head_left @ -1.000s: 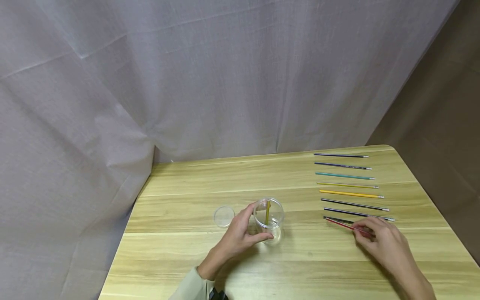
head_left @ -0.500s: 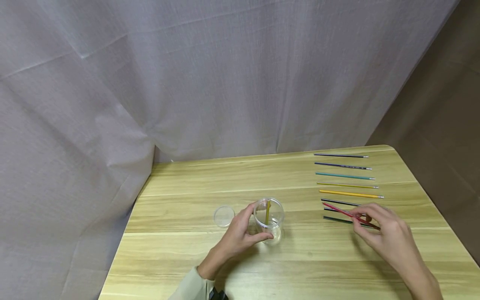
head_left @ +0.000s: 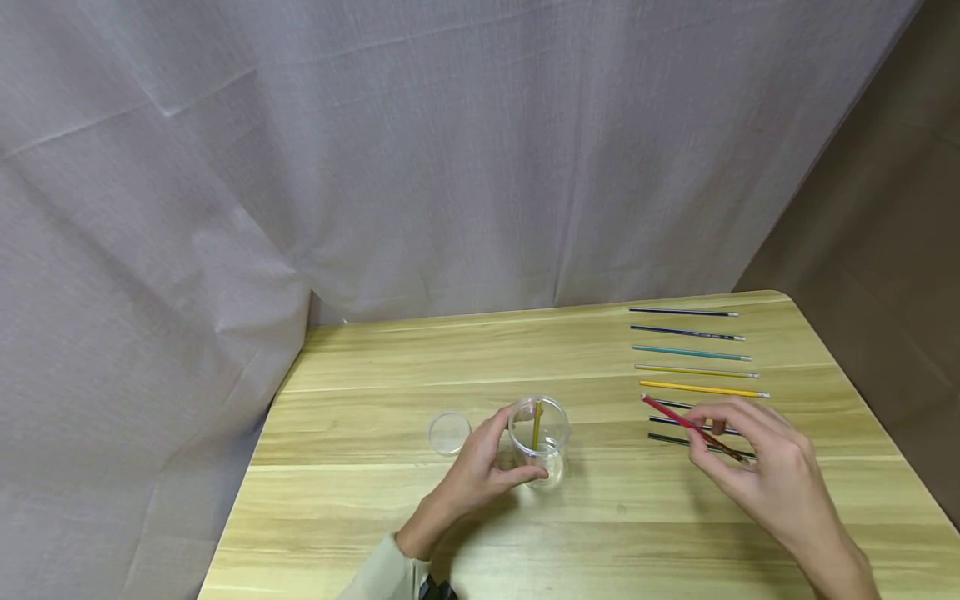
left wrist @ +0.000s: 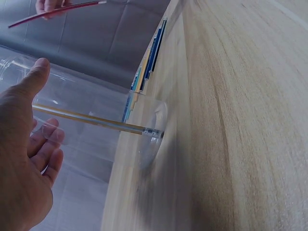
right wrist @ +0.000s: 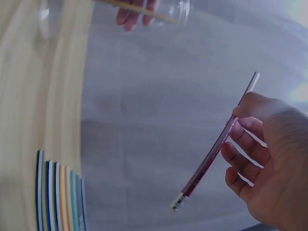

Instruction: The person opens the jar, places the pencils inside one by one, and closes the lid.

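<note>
My left hand (head_left: pixel 480 471) grips a clear plastic jar (head_left: pixel 557 468), thumb on the near side. The jar stands upright on the table. Inside it leans a yellow pencil (left wrist: pixel 91 117), whose eraser end is down at the jar's bottom in the left wrist view. My right hand (head_left: pixel 768 467) pinches a red pencil (right wrist: pixel 207 159) between thumb and fingertips, raised above the table. That pencil has a metal ferrule and eraser at its lower end in the right wrist view. Beneath the right hand lie dark pencils (head_left: pixel 667 439), partly hidden by it.
A round clear lid (head_left: pixel 448 433) lies left of the jar. Behind the right hand, several pencils lie in a row, among them an orange-yellow pencil (head_left: pixel 701 388) and a teal pencil (head_left: pixel 690 352). A grey curtain (head_left: pixel 450 167) hangs behind the wooden table (head_left: pixel 360 508).
My right hand has lifted the red pencil off the table from the near end of the row and shifted slightly left, tilting the pencil. The left hand and jar have stayed in place.
</note>
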